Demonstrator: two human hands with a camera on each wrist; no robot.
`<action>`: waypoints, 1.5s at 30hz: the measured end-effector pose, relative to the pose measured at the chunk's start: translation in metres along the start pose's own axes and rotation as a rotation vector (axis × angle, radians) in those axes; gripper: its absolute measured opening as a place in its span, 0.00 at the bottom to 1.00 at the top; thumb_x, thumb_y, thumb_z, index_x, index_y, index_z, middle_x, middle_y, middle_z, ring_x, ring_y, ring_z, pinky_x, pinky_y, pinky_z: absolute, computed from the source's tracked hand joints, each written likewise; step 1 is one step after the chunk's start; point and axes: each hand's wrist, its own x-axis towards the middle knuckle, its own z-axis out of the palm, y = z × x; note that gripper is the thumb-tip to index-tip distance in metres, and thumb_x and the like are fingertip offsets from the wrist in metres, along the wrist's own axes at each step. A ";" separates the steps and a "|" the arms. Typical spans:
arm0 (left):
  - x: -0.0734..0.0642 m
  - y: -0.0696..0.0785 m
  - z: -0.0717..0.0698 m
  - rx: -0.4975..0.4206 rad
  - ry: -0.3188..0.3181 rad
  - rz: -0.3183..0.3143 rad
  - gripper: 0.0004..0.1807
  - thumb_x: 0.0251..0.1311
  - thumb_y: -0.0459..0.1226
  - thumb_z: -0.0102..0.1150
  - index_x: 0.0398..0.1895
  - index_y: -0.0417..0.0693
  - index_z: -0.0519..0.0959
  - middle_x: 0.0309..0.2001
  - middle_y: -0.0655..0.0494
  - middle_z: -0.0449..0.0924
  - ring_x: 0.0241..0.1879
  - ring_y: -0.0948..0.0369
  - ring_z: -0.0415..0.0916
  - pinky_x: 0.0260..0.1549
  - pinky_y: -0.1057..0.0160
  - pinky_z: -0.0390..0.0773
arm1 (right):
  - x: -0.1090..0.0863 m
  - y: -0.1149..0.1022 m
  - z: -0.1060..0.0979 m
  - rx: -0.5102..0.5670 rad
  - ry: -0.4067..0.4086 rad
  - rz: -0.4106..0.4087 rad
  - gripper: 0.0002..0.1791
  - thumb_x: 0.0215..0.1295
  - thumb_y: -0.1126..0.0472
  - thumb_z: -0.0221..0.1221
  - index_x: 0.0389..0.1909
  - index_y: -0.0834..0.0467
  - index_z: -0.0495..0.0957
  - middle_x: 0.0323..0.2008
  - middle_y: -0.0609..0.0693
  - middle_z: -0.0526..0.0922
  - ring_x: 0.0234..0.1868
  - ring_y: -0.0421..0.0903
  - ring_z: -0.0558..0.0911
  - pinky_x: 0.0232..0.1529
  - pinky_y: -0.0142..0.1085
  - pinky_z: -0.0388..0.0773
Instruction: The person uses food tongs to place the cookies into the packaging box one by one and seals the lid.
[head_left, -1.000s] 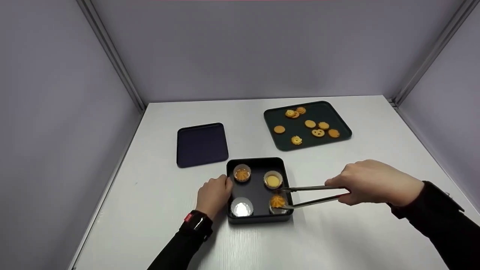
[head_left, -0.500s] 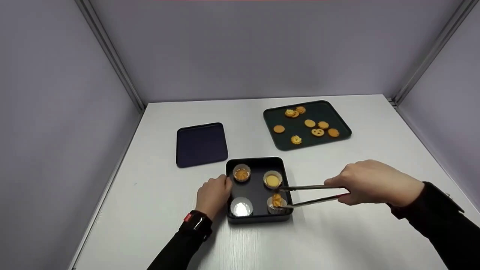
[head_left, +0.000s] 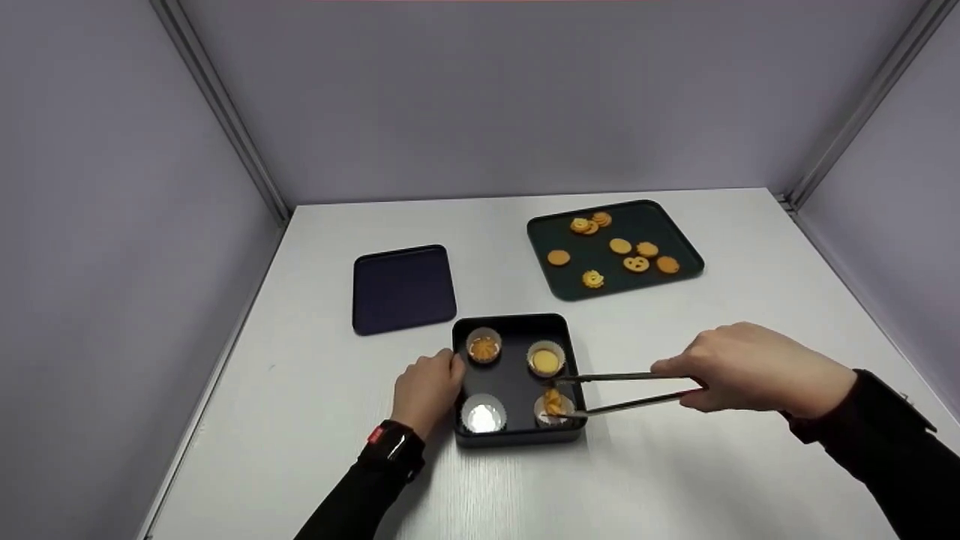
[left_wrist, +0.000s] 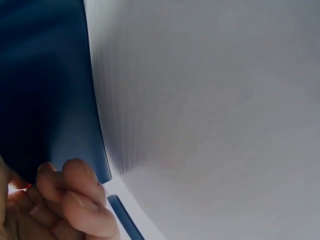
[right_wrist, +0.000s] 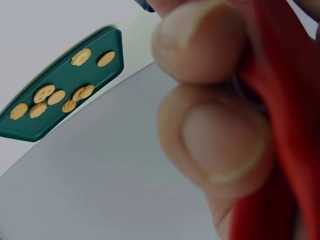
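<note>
Beside the left wall of the dark square baking pan (head_left: 517, 379), my left hand (head_left: 427, 388) grips its edge with curled fingers. My right hand (head_left: 731, 367) holds metal tongs (head_left: 622, 376) with red on the handles, reaching over the pan's right wall. Between the tong tips, a swirled orange-brown cookie (head_left: 554, 401) stands tilted on edge at the front right paper cup (head_left: 553, 420). A pale round cookie (head_left: 546, 362) lies in the back right cup, and a swirled cookie (head_left: 484, 349) in the back left one. The front left cup (head_left: 483, 415) shows a bright, bare bottom.
A dark green tray (head_left: 671, 229) with several cookies lies at the back right. At the back left is a dark purple tray (head_left: 403, 291). Grey walls (head_left: 480, 97) enclose the white table (head_left: 300, 420) on the far side and both flanks.
The swirled cookie between the tong tips has turned from facing upward to standing on edge, slightly lower in its cup. My right hand has shifted slightly right; my left hand has stayed put.
</note>
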 end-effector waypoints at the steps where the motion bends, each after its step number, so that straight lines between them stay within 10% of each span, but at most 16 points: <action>1: 0.000 0.000 0.000 -0.001 -0.001 -0.002 0.19 0.72 0.45 0.49 0.21 0.50 0.71 0.22 0.43 0.79 0.22 0.41 0.81 0.19 0.43 0.73 | 0.000 0.000 0.001 -0.017 0.015 -0.013 0.16 0.51 0.58 0.75 0.39 0.45 0.80 0.19 0.32 0.75 0.19 0.31 0.68 0.18 0.33 0.63; 13: -0.001 0.000 -0.001 0.001 0.009 0.002 0.19 0.72 0.44 0.50 0.20 0.49 0.69 0.20 0.45 0.77 0.21 0.43 0.79 0.19 0.43 0.73 | -0.003 -0.010 -0.002 -0.217 0.163 -0.084 0.25 0.47 0.57 0.78 0.47 0.49 0.81 0.17 0.37 0.69 0.13 0.34 0.60 0.16 0.30 0.59; 45: -0.001 0.001 0.000 0.006 -0.001 0.001 0.19 0.73 0.45 0.49 0.21 0.49 0.71 0.22 0.43 0.80 0.23 0.41 0.81 0.20 0.43 0.74 | 0.004 -0.017 -0.004 -0.227 0.085 0.005 0.23 0.47 0.56 0.77 0.46 0.50 0.84 0.18 0.39 0.74 0.14 0.37 0.67 0.16 0.35 0.64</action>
